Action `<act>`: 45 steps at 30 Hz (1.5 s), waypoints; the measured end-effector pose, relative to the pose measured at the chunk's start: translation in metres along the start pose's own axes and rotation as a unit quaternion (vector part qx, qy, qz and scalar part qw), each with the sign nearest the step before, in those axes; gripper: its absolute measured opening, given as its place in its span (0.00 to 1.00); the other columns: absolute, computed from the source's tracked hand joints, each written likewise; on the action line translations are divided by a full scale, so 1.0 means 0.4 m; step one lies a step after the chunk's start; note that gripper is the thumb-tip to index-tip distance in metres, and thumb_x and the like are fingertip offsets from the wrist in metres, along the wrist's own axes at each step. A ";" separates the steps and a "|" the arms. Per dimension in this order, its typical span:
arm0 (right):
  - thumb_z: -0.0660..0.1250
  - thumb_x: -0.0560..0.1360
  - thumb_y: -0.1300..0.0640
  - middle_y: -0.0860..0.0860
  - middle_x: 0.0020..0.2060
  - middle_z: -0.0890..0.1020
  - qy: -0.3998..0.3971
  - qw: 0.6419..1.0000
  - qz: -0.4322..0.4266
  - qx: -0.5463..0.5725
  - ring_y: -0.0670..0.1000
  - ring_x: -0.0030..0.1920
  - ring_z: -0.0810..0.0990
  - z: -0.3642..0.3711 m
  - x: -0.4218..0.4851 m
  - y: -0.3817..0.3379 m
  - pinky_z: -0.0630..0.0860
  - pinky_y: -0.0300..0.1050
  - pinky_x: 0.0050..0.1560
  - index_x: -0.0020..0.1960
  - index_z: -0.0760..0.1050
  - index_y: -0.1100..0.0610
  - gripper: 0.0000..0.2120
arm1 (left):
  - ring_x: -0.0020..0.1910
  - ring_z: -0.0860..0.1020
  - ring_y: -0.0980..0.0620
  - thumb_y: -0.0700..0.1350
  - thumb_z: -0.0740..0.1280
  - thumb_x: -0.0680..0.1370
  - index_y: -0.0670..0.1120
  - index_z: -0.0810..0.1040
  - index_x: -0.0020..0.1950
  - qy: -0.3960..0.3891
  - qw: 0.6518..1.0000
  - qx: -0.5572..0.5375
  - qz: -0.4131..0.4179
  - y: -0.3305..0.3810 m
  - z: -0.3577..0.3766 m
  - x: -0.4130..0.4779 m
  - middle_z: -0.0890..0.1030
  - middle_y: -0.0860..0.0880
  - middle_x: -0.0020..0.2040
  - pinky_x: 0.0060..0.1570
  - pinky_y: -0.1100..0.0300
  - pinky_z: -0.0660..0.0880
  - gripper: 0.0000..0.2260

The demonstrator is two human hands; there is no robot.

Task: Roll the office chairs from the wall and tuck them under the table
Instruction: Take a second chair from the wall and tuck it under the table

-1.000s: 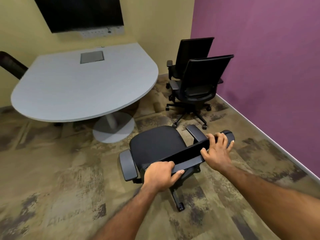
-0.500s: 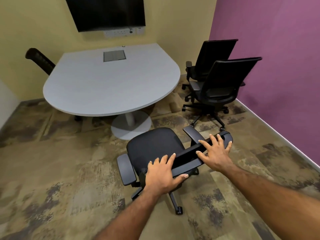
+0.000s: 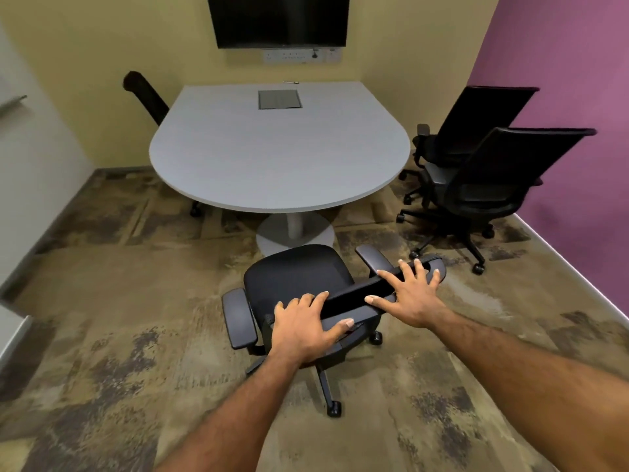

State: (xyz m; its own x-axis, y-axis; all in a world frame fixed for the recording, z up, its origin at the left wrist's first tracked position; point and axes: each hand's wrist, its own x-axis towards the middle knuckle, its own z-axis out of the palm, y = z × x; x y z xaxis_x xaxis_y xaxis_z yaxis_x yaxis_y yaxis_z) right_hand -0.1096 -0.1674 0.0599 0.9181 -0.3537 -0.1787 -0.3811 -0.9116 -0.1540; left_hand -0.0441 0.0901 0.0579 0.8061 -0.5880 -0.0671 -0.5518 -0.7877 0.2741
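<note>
A black office chair (image 3: 296,277) with padded armrests stands on the carpet just in front of the grey rounded table (image 3: 272,158), its seat facing the table's pedestal base (image 3: 292,229). My left hand (image 3: 306,327) lies flat on the left part of the chair's backrest top, fingers stretched, thumb on the near side. My right hand (image 3: 410,294) rests on the right part of the same backrest, fingers spread and not curled around it. Two more black office chairs (image 3: 490,185) (image 3: 476,124) stand by the purple wall at the right.
Another dark chair (image 3: 146,97) sits behind the table's far left edge, mostly hidden. A black screen (image 3: 279,20) hangs on the yellow wall above a socket strip. Patterned carpet stretches to my left, and a white wall corner (image 3: 13,328) juts in there.
Both hands have loosened from a grip on the backrest to flat, spread fingers. The view has swung left, so the table now lies straight ahead of the chair.
</note>
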 end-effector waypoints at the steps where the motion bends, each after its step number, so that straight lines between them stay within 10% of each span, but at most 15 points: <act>1: 0.39 0.60 0.13 0.55 0.81 0.51 -0.008 1.000 -0.013 -0.005 0.63 0.80 0.40 -0.001 0.009 -0.023 0.35 0.75 0.71 0.78 0.54 0.34 0.51 | 0.70 0.71 0.48 0.82 0.41 0.69 0.56 0.64 0.77 0.004 1.000 -0.010 -0.020 -0.021 -0.008 -0.001 0.74 0.52 0.71 0.72 0.37 0.60 0.46; 33: 0.37 0.64 0.16 0.49 0.74 0.69 -0.048 0.947 -0.312 -0.063 0.54 0.78 0.59 -0.055 0.590 -0.593 0.36 0.70 0.75 0.75 0.66 0.44 0.52 | 0.66 0.75 0.49 0.85 0.43 0.65 0.56 0.66 0.75 0.021 0.982 0.043 -0.184 -0.644 -0.220 0.135 0.76 0.54 0.69 0.60 0.47 0.72 0.49; 39: 0.39 0.64 0.14 0.46 0.53 0.78 0.001 0.934 -0.345 -0.089 0.52 0.54 0.74 -0.041 0.660 -0.729 0.66 0.54 0.62 0.66 0.75 0.45 0.49 | 0.66 0.75 0.51 0.84 0.45 0.66 0.57 0.67 0.75 0.019 0.986 0.047 -0.162 -0.818 -0.274 0.144 0.76 0.55 0.69 0.61 0.48 0.72 0.48; 45: 0.43 0.67 0.16 0.41 0.41 0.73 0.035 0.933 -0.353 -0.064 0.46 0.40 0.70 -0.013 0.699 -0.893 0.64 0.46 0.45 0.57 0.79 0.45 0.43 | 0.64 0.76 0.52 0.85 0.46 0.65 0.57 0.67 0.75 0.011 0.991 0.057 -0.119 -1.034 -0.338 0.150 0.77 0.55 0.68 0.62 0.50 0.73 0.48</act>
State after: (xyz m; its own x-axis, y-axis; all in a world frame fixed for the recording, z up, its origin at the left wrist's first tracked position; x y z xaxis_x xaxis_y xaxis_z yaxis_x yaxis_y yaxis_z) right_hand 0.2837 0.0583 0.0699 0.9422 0.3349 -0.0122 0.3324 -0.9387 -0.0913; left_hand 0.2614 0.4053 0.0704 0.9199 -0.3805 -0.0954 -0.3657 -0.9198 0.1421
